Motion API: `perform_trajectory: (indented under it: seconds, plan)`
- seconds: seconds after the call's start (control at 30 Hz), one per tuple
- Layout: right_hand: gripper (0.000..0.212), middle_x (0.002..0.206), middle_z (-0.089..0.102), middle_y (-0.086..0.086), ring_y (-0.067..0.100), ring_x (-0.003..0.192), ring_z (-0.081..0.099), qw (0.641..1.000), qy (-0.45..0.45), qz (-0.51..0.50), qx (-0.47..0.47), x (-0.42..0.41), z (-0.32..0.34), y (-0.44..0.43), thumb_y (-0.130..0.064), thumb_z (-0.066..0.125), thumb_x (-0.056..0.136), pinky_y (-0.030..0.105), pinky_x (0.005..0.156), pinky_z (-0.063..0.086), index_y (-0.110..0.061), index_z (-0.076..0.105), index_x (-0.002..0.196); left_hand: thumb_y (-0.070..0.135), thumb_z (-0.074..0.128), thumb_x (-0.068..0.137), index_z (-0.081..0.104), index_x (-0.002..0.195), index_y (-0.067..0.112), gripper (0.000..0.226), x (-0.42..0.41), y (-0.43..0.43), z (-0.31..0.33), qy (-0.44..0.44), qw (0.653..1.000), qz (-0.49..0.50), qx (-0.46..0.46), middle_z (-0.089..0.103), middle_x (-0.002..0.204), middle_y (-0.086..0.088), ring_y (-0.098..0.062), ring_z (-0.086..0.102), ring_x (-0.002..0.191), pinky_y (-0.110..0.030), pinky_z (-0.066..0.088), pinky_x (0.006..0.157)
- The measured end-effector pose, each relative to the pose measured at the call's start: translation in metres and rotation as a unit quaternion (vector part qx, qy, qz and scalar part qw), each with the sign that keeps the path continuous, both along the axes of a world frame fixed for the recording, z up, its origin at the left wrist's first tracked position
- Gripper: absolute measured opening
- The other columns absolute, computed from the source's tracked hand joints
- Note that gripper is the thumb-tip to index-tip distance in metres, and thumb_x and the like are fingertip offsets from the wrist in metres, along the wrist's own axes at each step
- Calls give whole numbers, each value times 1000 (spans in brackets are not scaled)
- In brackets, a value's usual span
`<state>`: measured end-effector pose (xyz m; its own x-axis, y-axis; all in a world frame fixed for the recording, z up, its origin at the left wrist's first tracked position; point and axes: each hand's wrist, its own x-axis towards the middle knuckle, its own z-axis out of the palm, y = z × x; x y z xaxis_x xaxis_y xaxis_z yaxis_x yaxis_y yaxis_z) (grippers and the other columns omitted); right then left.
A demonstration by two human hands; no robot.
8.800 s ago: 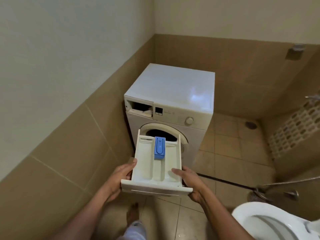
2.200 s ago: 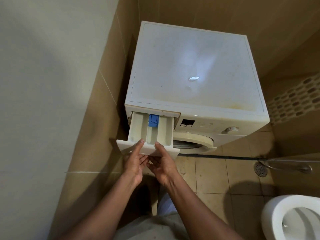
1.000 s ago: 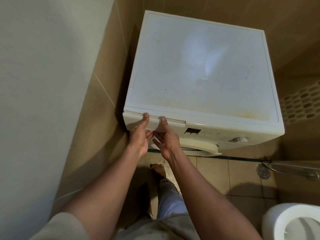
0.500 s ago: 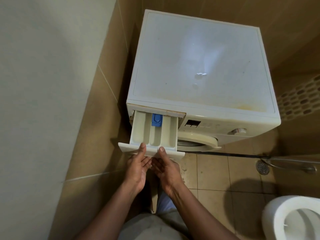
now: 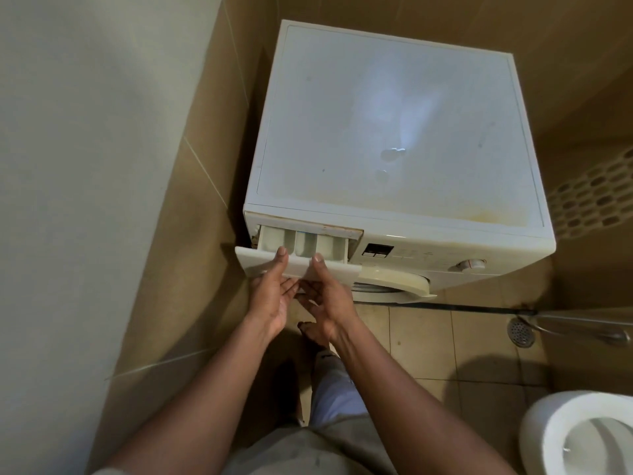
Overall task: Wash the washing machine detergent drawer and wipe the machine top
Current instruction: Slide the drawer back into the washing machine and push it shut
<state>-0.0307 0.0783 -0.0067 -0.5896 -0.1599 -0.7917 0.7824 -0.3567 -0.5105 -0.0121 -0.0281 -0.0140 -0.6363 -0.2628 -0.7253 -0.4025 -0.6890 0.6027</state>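
The drawer [image 5: 334,269] sits partly out of the washer [image 5: 394,132], three white compartments showing. The left hand [image 5: 270,303] and right hand [image 5: 325,303] grasp its front, thumbs on top.

detergent drawer [image 5: 301,248] slid deeper into the washing machine [image 5: 394,132], blue insert [image 5: 301,233] almost hidden, left hand [image 5: 270,299] and right hand [image 5: 325,303] moved with it
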Motion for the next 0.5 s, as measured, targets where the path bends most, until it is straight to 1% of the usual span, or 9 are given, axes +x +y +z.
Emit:
perform_trajectory:
  seconds: [0.07, 0.13, 0.17, 0.2, 0.27, 0.33, 0.4, 0.5]
  plan:
    - [59, 98, 73, 16, 27, 93, 71, 1000, 7, -13, 6, -23, -1, -4, -42, 82, 70, 44, 84, 58, -2, 65, 111, 40, 73, 85, 55, 130, 11, 57, -22, -3, -1, 4, 1000, -12, -7, 67, 124, -21, -32, 67, 112, -42, 51, 103]
    - [63, 103, 73, 16, 27, 96, 72, 1000, 1, -14, 14, -43, -2, -7, -43, 84, 70, 43, 81, 59, -3, 63, 115, 42, 73, 84, 57, 128, 14, 54, -40, -5, -1, 0, 1000, -14, -12, 68, 122, -19, -30, 68, 109, -40, 53, 100]
    - [64, 107, 72, 17, 26, 97, 72, 1000, -2, -13, 17, -50, -4, -8, -44, 84, 71, 41, 78, 60, -4, 63, 116, 43, 74, 84, 58, 129, 15, 55, -48, -6, -2, -2, 1000, -14, -14, 68, 122, -19, -30, 68, 109, -40, 53, 100]
    - [60, 110, 72, 17, 26, 99, 71, 1000, -4, -10, 17, -56, -5, -9, -44, 83, 72, 39, 78, 59, -5, 65, 114, 44, 74, 83, 58, 129, 15, 57, -55, -7, -1, -4, 1000, -17, -16, 68, 122, -18, -29, 68, 109, -41, 52, 102]
    - [57, 114, 71, 16, 26, 105, 69, 1000, -5, 1, 15, -65, -9, -9, -46, 82, 72, 41, 87, 57, -7, 68, 110, 49, 76, 77, 60, 126, 16, 61, -63, -9, -2, -4, 1000, -21, -19, 68, 122, -17, -30, 67, 110, -43, 50, 104]
    - [64, 116, 70, 15, 25, 107, 68, 1000, -7, 9, 17, -70, -11, -9, -49, 84, 67, 44, 93, 54, -6, 67, 112, 51, 78, 70, 62, 122, 16, 65, -67, -11, -4, -3, 1000, -21, -19, 69, 123, -17, -32, 67, 113, -44, 49, 105]
    - [71, 117, 69, 14, 23, 108, 68, 1000, -5, 17, 18, -71, -12, -8, -52, 85, 64, 45, 92, 54, -5, 66, 114, 52, 78, 68, 61, 125, 16, 69, -66, -11, -6, 1, 999, -25, -21, 68, 124, -16, -32, 66, 113, -45, 49, 106]
    - [71, 118, 68, 15, 23, 108, 67, 1000, -1, 20, 16, -70, -13, -6, -51, 84, 65, 45, 92, 54, -4, 65, 115, 53, 77, 68, 61, 125, 17, 69, -65, -11, -6, 3, 999, -29, -21, 67, 125, -16, -31, 66, 114, -44, 48, 106]
